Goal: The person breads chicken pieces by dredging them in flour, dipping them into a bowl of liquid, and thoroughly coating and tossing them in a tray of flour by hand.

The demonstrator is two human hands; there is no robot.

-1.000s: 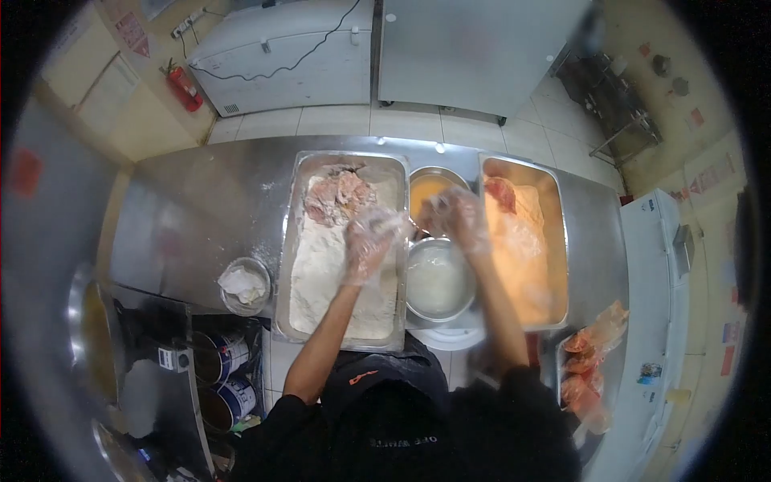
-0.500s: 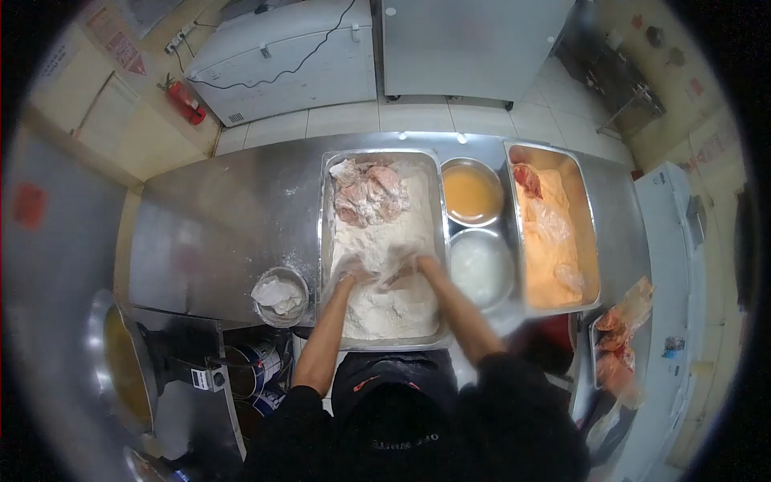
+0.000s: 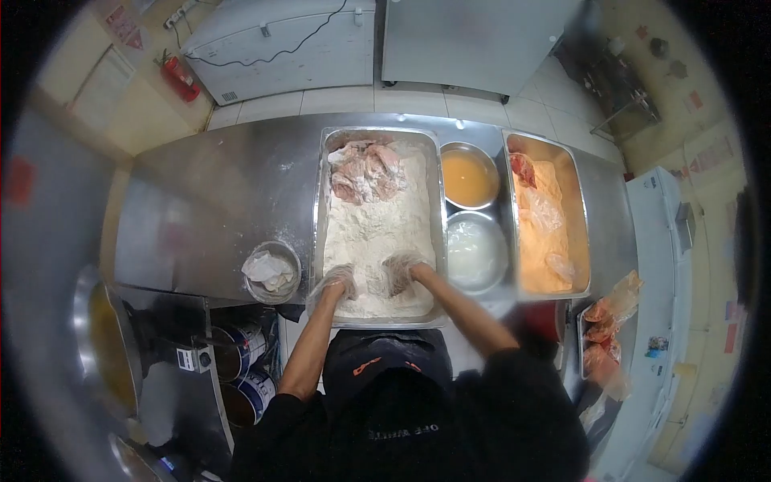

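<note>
A deep metal tray holds white flour, with floury pieces of raw meat heaped at its far end. Both of my hands wear thin clear plastic gloves and are in the near half of this tray. Close to the left wall, my left hand dips into the flour. My right hand is also down in the flour, right of the middle. The two hands are apart, each well short of the meat. Flour and wrinkled plastic hide most of the fingers, so their closing is unclear.
Right of the tray stand a bowl of orange liquid and a bowl of whitish liquid. Beyond them is a tray of orange powder with plastic bags. A small bowl sits at left. Bagged meat lies lower right.
Both hands have moved nearer to me through the flour and farther apart from each other. They were blurred by motion before. The view has shifted slightly; the meat remains at the far end.
</note>
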